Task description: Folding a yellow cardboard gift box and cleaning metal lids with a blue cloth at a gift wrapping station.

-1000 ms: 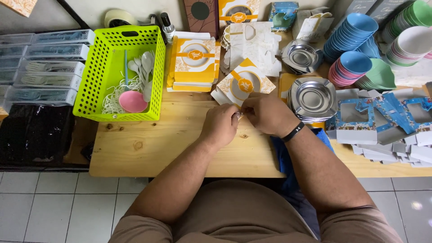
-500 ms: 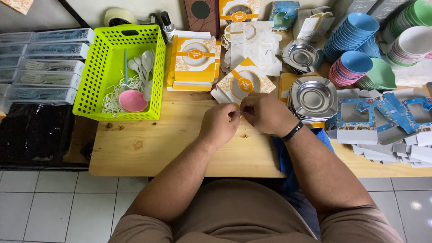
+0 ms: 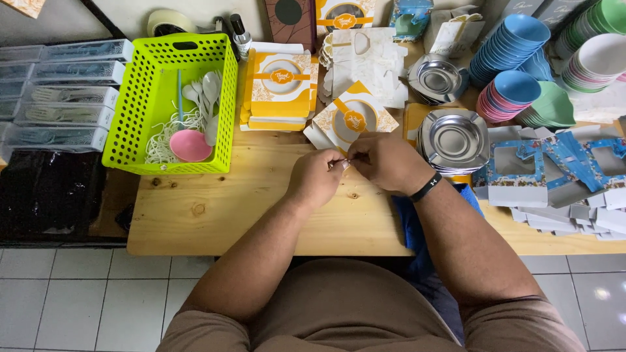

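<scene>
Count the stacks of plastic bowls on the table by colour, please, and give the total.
Blue bowl stacks: 1
Pink stacks topped by a blue bowl: 1
Green bowl stacks: 2, counting the far corner stack
White-topped stacks: 1
Total: 5

My arms are bare from the short sleeves of my plain brown T-shirt down to my hands. A thin black band circles my right wrist. My left wrist wears nothing, and neither hand is gloved

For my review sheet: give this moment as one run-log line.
left hand: pinching small item, fingertips meeting right | right hand: same item | item: too small to identify | nearest: yellow-white box | surface: wooden table
</scene>
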